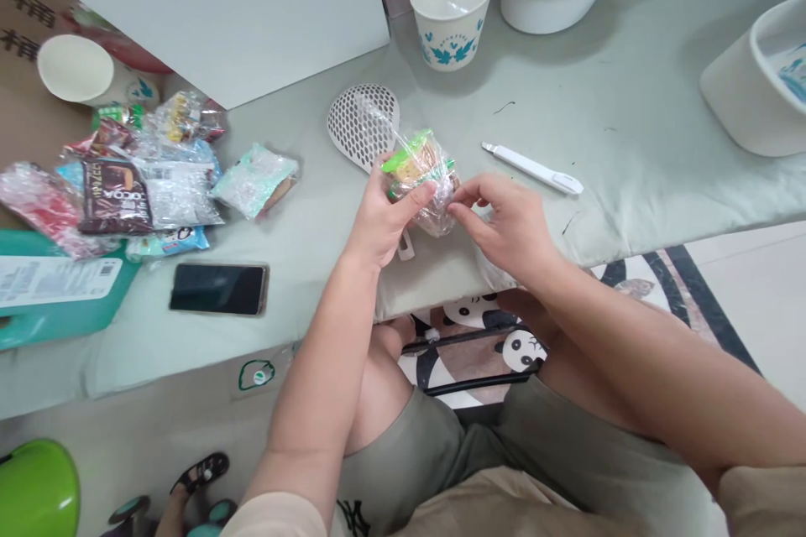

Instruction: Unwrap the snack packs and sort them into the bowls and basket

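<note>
A small clear plastic packet (419, 164) with green and yellow contents is held over the front part of the table. My left hand (390, 214) is wrapped round its left side, thumb on top. At its right edge, my right hand (504, 218) pinches the clear wrap between thumb and fingers. Behind the packet lies a white perforated scoop (362, 122), its handle partly hidden under the packet and my left hand. A white utility knife (532, 168) rests on the table to the right of the packet.
Wrapped snacks (151, 185) are piled at the left, beside a single packet (257, 180) and a phone (219, 289). Behind stand a white box (252, 8), a paper cup (450, 13) and a white tub (547, 8). Another container (749, 84) is at the right.
</note>
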The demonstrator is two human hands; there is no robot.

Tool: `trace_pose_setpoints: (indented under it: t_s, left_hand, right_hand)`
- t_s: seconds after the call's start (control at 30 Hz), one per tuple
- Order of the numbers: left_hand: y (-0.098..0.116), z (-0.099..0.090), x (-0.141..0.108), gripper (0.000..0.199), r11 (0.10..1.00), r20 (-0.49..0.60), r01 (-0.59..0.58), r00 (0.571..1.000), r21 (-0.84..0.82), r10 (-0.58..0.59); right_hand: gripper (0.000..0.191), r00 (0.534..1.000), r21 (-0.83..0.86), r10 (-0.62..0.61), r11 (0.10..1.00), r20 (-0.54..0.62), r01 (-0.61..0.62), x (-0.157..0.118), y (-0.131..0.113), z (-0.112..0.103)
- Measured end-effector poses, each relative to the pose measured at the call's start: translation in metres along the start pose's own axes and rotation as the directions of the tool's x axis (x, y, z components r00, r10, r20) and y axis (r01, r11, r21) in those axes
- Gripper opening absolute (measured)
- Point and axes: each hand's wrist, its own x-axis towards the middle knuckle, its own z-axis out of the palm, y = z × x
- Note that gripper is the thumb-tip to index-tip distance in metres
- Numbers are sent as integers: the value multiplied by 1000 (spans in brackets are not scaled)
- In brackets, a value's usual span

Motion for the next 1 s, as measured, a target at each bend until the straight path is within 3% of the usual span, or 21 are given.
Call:
trace_pose_setpoints:
  t_s: [0.27, 0.57, 0.67, 0.87, 1.0]
  left_hand:
    - [-2, -2, 2, 67, 1000, -81, 25, 996, 8, -24]
    - [-4, -13, 7, 69, 999, -162, -39, 986, 37, 44]
    - [-2, -11, 5, 68, 999, -160, -24, 987, 33, 29]
    - [0, -5, 1, 65, 999, -56, -47, 997, 4, 47]
    - [2, -7, 3, 67, 998, -61, -31, 998, -53, 27]
  right_hand:
    - [9, 995, 26, 91, 996, -42, -90, 1, -7, -4]
    - [11, 966, 197, 237, 957, -102, -214, 5, -5, -5]
    - [3, 965, 239, 247, 945, -83, -222, 5, -4, -4]
    - [14, 984, 273, 171, 946, 40, -176, 3, -4, -3]
    - [17, 982, 312, 187, 932, 22, -184, 5, -3, -4]
